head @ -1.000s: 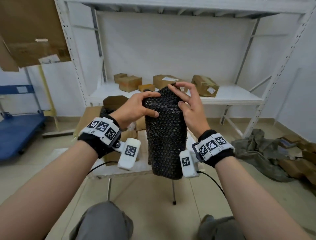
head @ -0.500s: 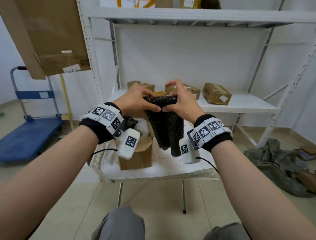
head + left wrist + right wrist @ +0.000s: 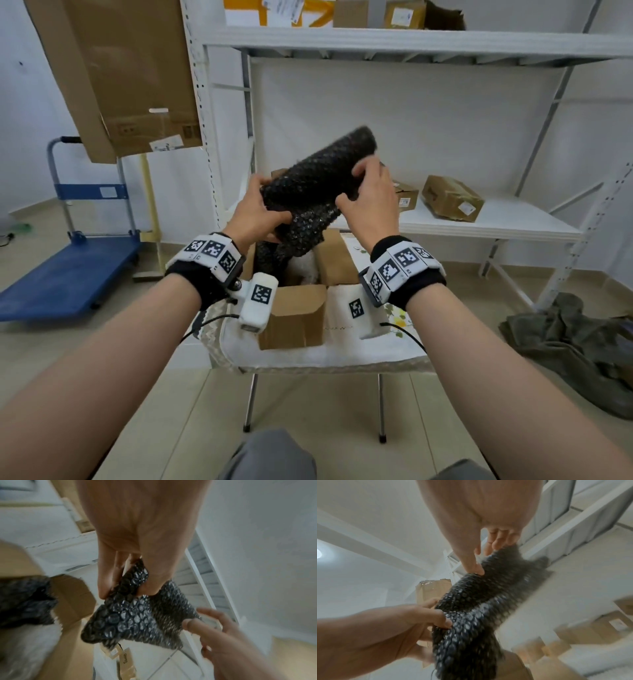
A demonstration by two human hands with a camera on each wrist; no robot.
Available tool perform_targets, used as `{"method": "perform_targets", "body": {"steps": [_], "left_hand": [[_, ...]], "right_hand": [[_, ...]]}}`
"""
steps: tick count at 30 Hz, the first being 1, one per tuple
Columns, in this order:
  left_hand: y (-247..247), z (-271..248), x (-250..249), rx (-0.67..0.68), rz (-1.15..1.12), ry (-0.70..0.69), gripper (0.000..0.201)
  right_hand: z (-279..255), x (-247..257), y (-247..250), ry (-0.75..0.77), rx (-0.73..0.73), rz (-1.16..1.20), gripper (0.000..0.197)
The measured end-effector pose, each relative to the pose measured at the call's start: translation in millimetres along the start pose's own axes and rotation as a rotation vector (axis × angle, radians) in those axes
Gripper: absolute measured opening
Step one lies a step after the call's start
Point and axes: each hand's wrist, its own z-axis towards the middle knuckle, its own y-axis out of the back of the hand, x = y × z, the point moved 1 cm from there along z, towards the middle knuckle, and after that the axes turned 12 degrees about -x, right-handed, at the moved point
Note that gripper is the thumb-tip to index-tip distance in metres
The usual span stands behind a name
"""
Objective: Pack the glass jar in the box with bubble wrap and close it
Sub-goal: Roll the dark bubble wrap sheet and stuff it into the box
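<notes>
Hands first: the left hand [image 3: 255,214] pinches the near lower end of the black bubble wrap [image 3: 318,178], thumb over the top and fingers curled beneath, as the left wrist view confirms; the right hand [image 3: 371,202] holds the far side of the same piece, thumb pressed on its surface and fingers reaching round behind it. Largest item noted is the white shelving unit [image 3: 479,222] beyond both hands, carrying several small cartons. Below the hands stands a small table with a white cloth [image 3: 308,353], and on it the open cardboard box [image 3: 298,315], directly beneath the left wrist, flaps up. Black wrap is held clear above the box opening, tilted, its far end raised to the right; judged reason: it is being gathered and doubled over into a pad compact enough to go in. More dark wrap [image 3: 270,257] and a pale, white-wrapped mass [image 3: 305,267] already sit inside the box under the left hand. Glass jar itself cannot be identified in any view; possibly it is that pale mass, but this is unconfirmed. Box not yet closed.
</notes>
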Motion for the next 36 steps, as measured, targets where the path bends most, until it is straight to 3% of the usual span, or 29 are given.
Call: {"method": "perform_targets", "body": {"steps": [2, 5, 7, 9, 11, 14, 17, 21, 28, 32, 34, 36], "left_hand": [[-0.9, -0.5, 15.4, -0.068, -0.134, 0.137, 0.055], [-6.1, -0.9, 40.4, -0.044, -0.386, 0.379, 0.065], [-6.1, -2.7, 51.7, -0.008, -0.374, 0.442, 0.059], [-4.5, 0.2, 63.8, 0.046, -0.223, 0.431, 0.056], [0.2, 4.7, 72.2, 0.085, -0.048, 0.392, 0.057], [6.8, 15.3, 80.7, 0.06, 0.171, 0.313, 0.062], [8.2, 20.1, 84.8, 0.083, 0.277, 0.266, 0.072], [11.4, 24.0, 87.9, 0.199, 0.448, 0.225, 0.055], [7.1, 28.4, 79.4, 0.349, 0.761, 0.145, 0.083], [12.0, 25.1, 69.9, 0.482, 0.757, 0.158, 0.035], [13.7, 27.2, 72.4, 0.539, 0.731, 0.189, 0.033], [15.6, 31.7, 75.5, 0.527, 0.66, 0.225, 0.043]], "right_hand": [[-9.5, -7.3, -18.2, -0.229, 0.226, 0.059, 0.053], [-29.4, -15.1, -41.2, -0.597, 0.564, 0.258, 0.082], [-40.7, -22.5, -56.1, -0.78, 0.626, 0.493, 0.078], [-46.1, -31.3, -65.9, -0.863, 0.587, 0.593, 0.084], [-48.5, -37.1, -73.1, -0.826, 0.576, 0.534, 0.079], [-50.3, -41.7, -85.4, -0.717, 0.638, 0.433, 0.047], [-49.6, -48.1, -98.0, -0.62, 0.756, 0.37, 0.048], [-44.0, -38.6, -88.7, -0.482, 0.86, 0.232, 0.035], [-51.2, -44.3, -93.4, -0.41, 0.904, 0.137, 0.047], [-46.1, -46.9, -94.0, -0.299, 0.952, 0.07, 0.071], [-44.8, -47.7, -96.3, -0.238, 0.975, -0.009, 0.076], [-48.5, -47.0, -97.4, -0.129, 0.989, -0.124, 0.074]]}}
